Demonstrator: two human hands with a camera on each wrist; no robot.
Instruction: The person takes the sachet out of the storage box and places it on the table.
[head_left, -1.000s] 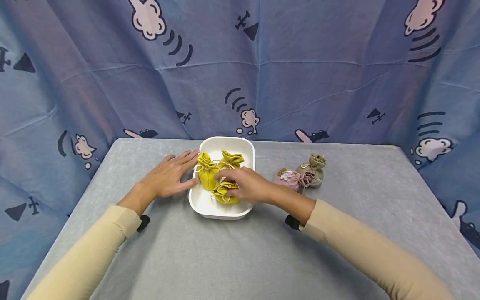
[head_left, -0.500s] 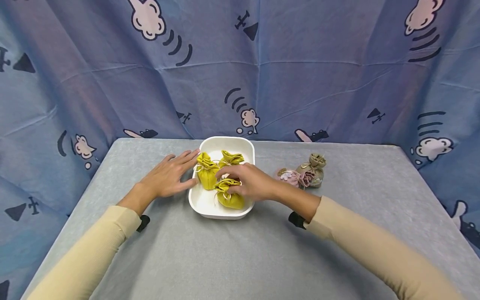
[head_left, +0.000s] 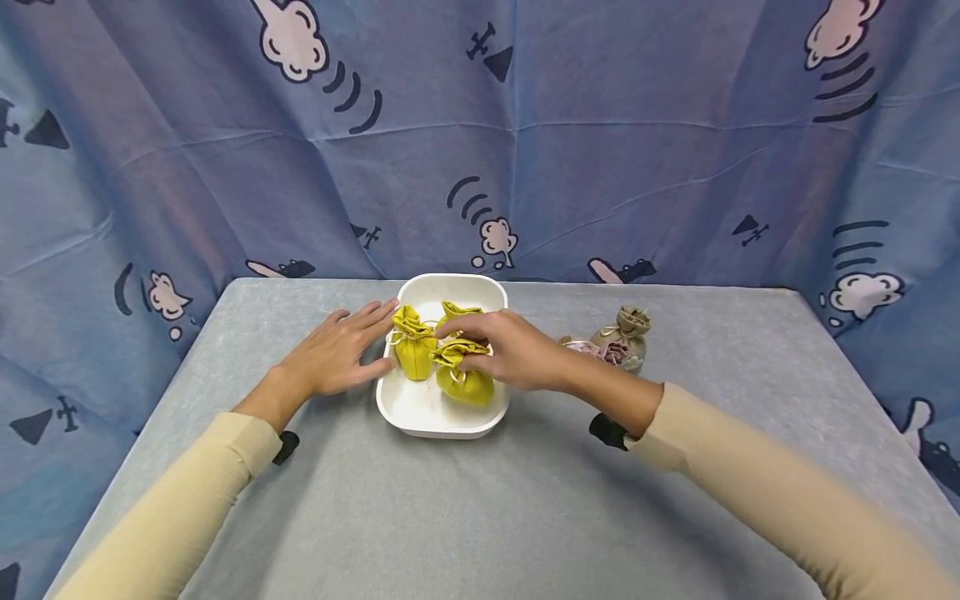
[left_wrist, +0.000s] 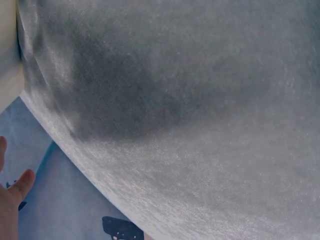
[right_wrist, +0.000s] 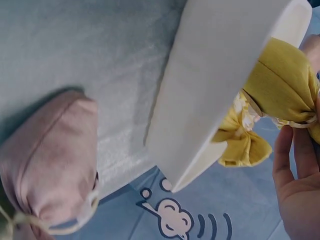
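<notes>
My right hand (head_left: 521, 354) pinches the gathered neck of a mustard-yellow drawstring pouch (head_left: 467, 388) over the front right of a white tray (head_left: 435, 423). In the right wrist view this pouch (right_wrist: 282, 82) bulges above the tray's rim, fingers at its cord. Two more yellow pouches share the tray: one upright at the left (head_left: 414, 357), another behind (head_left: 453, 312), partly covered by my right hand. My left hand (head_left: 337, 352) lies with fingers extended against the tray's left side. Only part of that hand (left_wrist: 12, 200) shows in the left wrist view.
To the tray's right, a pink drawstring pouch (right_wrist: 50, 160) lies beside an upright tan pouch (head_left: 630, 327), partly hidden behind my right forearm. A grey cloth covers the table (head_left: 420, 517). A blue printed curtain (head_left: 600, 150) hangs behind its far edge.
My right hand has raised the front yellow pouch and shifted it slightly right and away from me; its round body now shows. My left hand has stayed still.
</notes>
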